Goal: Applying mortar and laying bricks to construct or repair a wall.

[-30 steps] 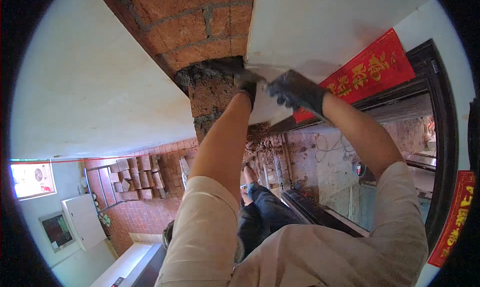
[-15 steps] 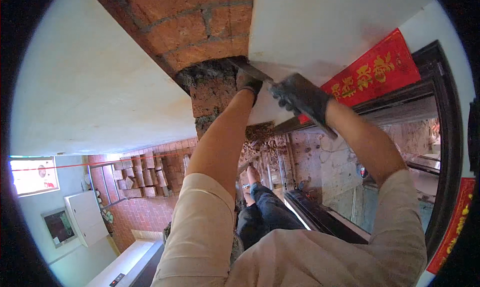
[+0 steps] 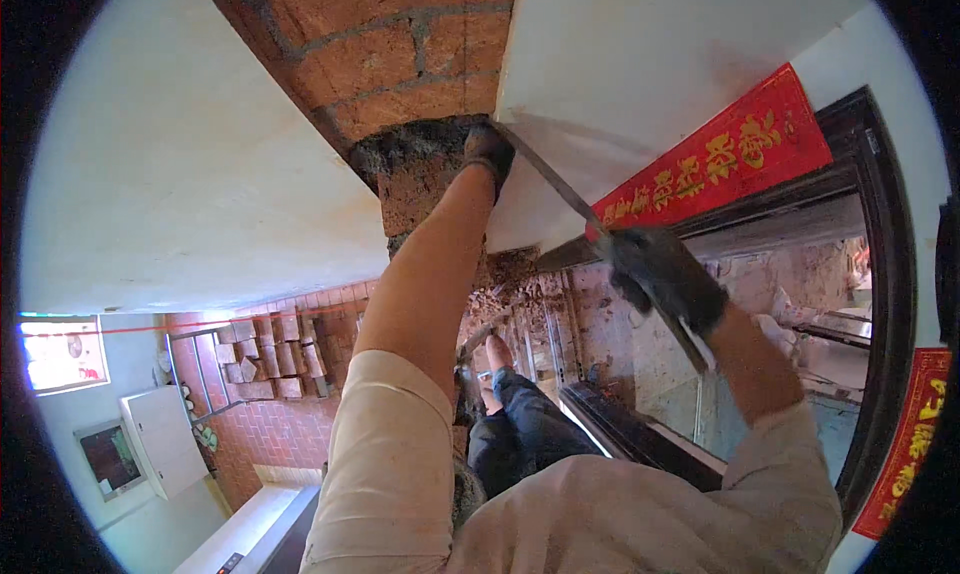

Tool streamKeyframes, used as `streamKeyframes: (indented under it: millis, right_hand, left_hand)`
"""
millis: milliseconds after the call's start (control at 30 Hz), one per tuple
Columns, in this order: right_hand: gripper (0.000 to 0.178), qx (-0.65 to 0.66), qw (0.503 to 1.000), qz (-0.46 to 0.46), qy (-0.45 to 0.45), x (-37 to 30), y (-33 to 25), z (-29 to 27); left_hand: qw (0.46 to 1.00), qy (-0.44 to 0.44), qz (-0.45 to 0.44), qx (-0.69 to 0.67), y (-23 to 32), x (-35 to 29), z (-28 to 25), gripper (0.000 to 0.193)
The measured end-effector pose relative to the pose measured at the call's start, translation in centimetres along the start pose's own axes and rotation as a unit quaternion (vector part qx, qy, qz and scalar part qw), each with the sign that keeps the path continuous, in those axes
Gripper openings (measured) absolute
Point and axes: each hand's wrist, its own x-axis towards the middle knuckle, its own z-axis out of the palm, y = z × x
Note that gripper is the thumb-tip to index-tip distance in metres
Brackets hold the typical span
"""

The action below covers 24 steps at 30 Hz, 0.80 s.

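My left hand (image 3: 488, 152), in a dark glove, reaches straight up and grips the edge of a mortar-smeared brick (image 3: 415, 184). This brick sits at the top of a red brick column (image 3: 400, 44), just under the white ceiling (image 3: 180, 154). Off to the right and lower down, my gloved right hand (image 3: 662, 274) holds a trowel (image 3: 548, 174). The trowel's thin blade slants up to the left, and its tip lies beside my left hand at the joint between the brick and the white slab (image 3: 650, 54).
A red banner with gold characters (image 3: 720, 149) hangs along a dark door frame (image 3: 880, 274). Below are my legs in blue trousers (image 3: 515, 424), rubble (image 3: 510, 299), stacked bricks (image 3: 265, 359), a window (image 3: 55, 352) and a white cabinet (image 3: 165, 439).
My right hand has drawn away from the brick, down and to the right, leaving only the trowel blade reaching the joint. My left hand stays on the brick.
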Motion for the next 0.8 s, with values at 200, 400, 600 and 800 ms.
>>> streamKeyframes:
  millis: [200,400,600,800]
  right_hand:
    - [0.030,0.100,0.994,0.015,0.031,-7.4,5.7,0.7]
    - [0.030,0.089,0.995,0.039,0.032,-11.9,6.1,2.8]
    - [0.029,0.049,0.998,0.024,-0.003,-15.6,8.5,4.9]
    - [0.021,-0.004,0.979,-0.102,-0.175,-18.4,9.8,7.8]
  left_hand:
    - [0.999,0.023,0.046,0.015,1.1,1.0,-2.6,0.032]
    - [0.882,0.070,0.238,0.401,3.4,-6.6,-8.6,0.021]
    - [0.976,-0.115,0.153,-0.100,6.5,-19.2,-17.6,0.015]
    - [0.954,-0.024,0.130,-0.269,0.4,-44.8,-26.2,0.032]
